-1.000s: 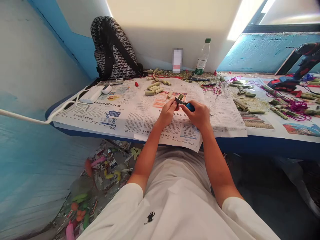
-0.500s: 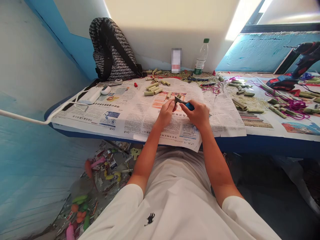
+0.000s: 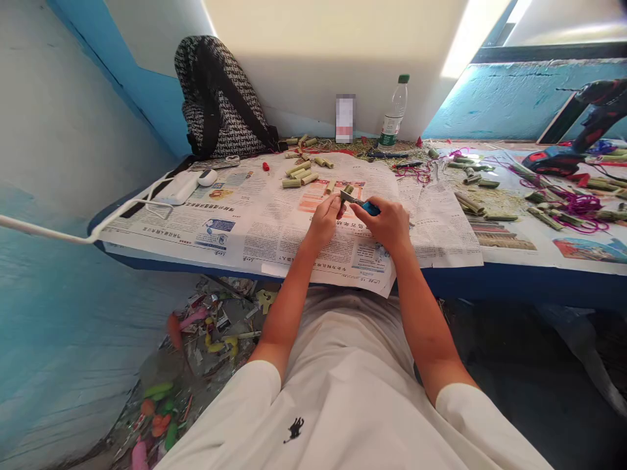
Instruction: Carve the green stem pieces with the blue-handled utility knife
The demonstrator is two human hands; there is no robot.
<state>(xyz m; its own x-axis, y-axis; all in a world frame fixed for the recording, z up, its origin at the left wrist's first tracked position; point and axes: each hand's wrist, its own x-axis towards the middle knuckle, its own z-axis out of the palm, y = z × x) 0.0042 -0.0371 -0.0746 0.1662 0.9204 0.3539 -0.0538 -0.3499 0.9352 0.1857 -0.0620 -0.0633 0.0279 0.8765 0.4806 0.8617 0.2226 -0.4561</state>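
Note:
My left hand [image 3: 325, 220] is closed on a short piece of bamboo [image 3: 348, 190], whose greenish end sticks up past the fingers. Wrapped round the blue handle of a utility knife [image 3: 371, 208], my right hand [image 3: 390, 222] holds the blade against or very near the bamboo. Both hands are just above the newspaper [image 3: 274, 225] on the table. Just beyond them a loose bamboo piece [image 3: 330, 187] lies on the paper, and a group of pale cut pieces [image 3: 300, 173] lies farther left.
A patterned backpack [image 3: 220, 98], a phone [image 3: 345, 119] and a plastic bottle [image 3: 393, 114] stand along the back. At left lies a white power strip [image 3: 179, 187]. Purple string [image 3: 582, 205], more bamboo [image 3: 469, 203] and a cordless drill [image 3: 563, 160] are at right. Litter covers the floor.
The knife blade has turned slightly and now shows its lighter flat side. My right hand has shifted only a little; my left hand stays on the bamboo.

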